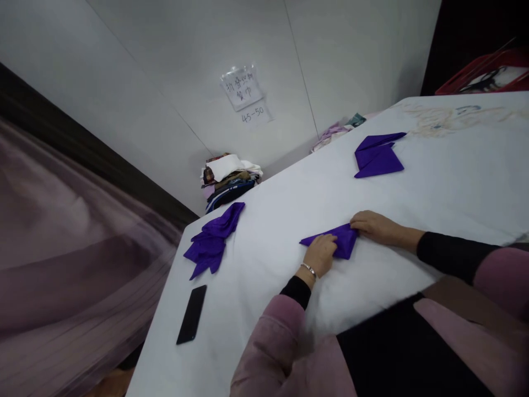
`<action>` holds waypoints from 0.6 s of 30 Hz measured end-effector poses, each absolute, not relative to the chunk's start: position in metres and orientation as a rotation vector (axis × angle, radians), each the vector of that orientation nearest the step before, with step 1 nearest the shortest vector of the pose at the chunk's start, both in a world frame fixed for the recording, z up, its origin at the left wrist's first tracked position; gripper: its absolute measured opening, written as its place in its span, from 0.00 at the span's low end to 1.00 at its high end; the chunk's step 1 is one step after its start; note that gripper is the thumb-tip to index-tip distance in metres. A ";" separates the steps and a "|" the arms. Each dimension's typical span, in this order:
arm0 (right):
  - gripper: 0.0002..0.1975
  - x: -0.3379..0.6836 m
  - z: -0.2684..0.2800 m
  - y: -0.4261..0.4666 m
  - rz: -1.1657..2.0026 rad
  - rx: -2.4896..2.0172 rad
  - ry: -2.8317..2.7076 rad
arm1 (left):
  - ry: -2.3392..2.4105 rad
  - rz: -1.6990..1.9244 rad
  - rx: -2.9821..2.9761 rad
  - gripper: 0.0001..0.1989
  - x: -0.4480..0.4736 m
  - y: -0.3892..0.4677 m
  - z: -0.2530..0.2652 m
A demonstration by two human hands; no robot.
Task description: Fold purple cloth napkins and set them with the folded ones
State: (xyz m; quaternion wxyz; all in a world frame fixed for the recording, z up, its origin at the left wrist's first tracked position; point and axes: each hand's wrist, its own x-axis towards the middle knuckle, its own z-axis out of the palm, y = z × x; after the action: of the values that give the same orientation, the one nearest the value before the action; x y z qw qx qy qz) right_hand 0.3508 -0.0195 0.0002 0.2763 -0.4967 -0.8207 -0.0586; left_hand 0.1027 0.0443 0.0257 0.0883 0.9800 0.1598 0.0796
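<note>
A folded purple napkin (344, 238) lies on the white-covered table in front of me, its narrow point toward the left. My left hand (321, 255), with a bracelet at the wrist, is closed over its near edge, fingers curled and pressed on the cloth. At the far right corner, my right hand (374, 227) pinches the fabric between thumb and fingers. Parts of the folds are hidden under both hands. Another folded purple napkin (378, 160) rests farther back on the right. Several overlapping folded purple napkins (212, 240) lie near the left edge.
A black phone (192, 314) lies on the white table cover (256, 286) at the left. Piled folded cloths (229, 179) stand beyond the table edge by the wall, with more fabric (334, 132) farther right. A red basket (483, 71) sits at the far right corner. Handwritten paper signs (243, 91) hang on the wall.
</note>
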 end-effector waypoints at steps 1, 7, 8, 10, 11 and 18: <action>0.14 0.350 -0.006 -0.025 -0.143 -1.338 -2.204 | 0.492 0.215 2.909 0.18 0.100 0.038 0.020; 0.16 0.352 -0.017 -0.040 -0.023 -1.364 -2.162 | 0.648 0.202 2.818 0.20 0.095 0.025 0.033; 0.17 0.353 -0.018 -0.040 -0.021 -1.357 -2.160 | 0.658 0.229 2.778 0.17 0.099 0.026 0.037; 0.17 0.353 -0.021 -0.040 -0.035 -1.344 -2.155 | 0.708 0.319 2.711 0.14 0.109 0.027 0.040; 0.16 0.353 -0.022 -0.040 -0.045 -1.341 -2.153 | 0.740 0.358 2.702 0.14 0.115 0.026 0.040; 0.18 0.357 -0.024 -0.057 0.136 -1.472 -1.927 | 0.769 0.078 2.870 0.31 0.140 0.015 0.014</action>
State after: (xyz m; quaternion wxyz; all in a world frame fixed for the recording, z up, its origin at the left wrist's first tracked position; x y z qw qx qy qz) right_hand 0.3569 -0.0573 -0.0238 0.3489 -0.5679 -0.7436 0.0526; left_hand 0.1397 0.0153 0.0136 0.0848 0.9621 0.2577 0.0260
